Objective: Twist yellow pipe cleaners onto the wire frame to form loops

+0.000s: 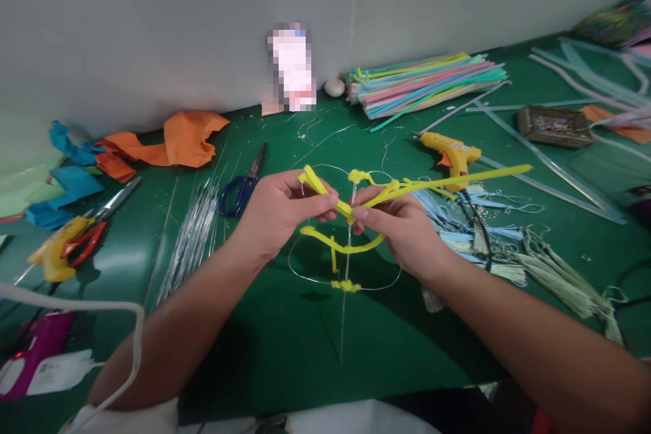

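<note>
Green tabletop beneath left hand and right hand, both in fingertip pinches on yellow fuzzy stems.

2 bare forearms angled inward; left hand, right hand pinching, thumbs close together.

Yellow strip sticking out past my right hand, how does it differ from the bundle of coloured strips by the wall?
The yellow strip is one colour; the bundle mixes yellow, pink, blue and green. The yellow strip is held in the right hand, while the bundle lies on the table. Both show long, thin shapes.
</note>
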